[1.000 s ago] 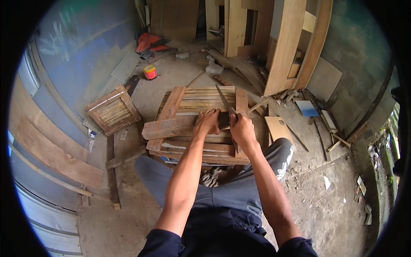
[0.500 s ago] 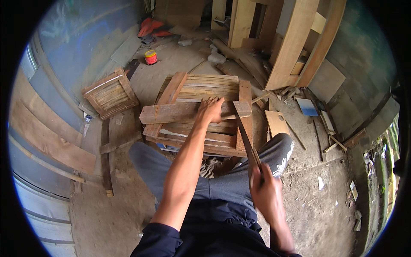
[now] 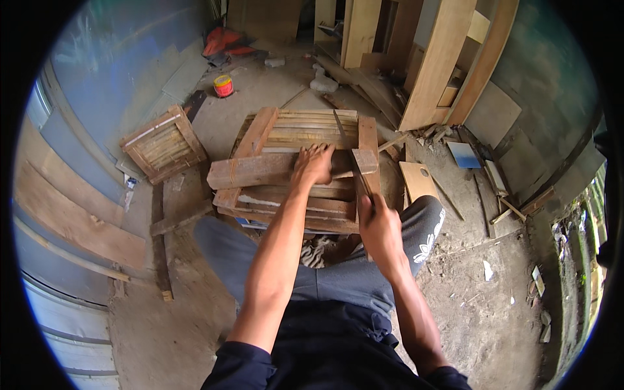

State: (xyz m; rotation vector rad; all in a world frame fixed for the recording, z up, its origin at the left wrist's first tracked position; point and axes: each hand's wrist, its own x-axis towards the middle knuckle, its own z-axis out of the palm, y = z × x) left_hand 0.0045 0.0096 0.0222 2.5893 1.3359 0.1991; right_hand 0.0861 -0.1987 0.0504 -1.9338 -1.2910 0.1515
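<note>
A thick wooden beam (image 3: pixel 260 170) lies crosswise on a slatted wooden frame (image 3: pixel 265 130) in front of my knees. Over the top of the beam, right of its middle, my left hand (image 3: pixel 314 164) is closed, gripping it and pressing down. My right hand (image 3: pixel 381 227) is wrapped around the handle of a handsaw (image 3: pixel 346 138). The saw's narrow dark blade crosses the beam near its right end, and its tip reaches past the beam over the slats. How deep the blade sits in the wood cannot be made out.
A smaller slatted panel (image 3: pixel 165 144) leans at the left. Farther back stands a red bucket (image 3: pixel 223 86) with a yellow rim. Tall wooden frames (image 3: pixel 437 65) rise at the back right. Offcuts and a plywood piece (image 3: pixel 420 182) lie on the floor to the right.
My right hand has pushed the handsaw forward and away, so its tip now sticks out well beyond the beam. My left hand stays on the beam.
</note>
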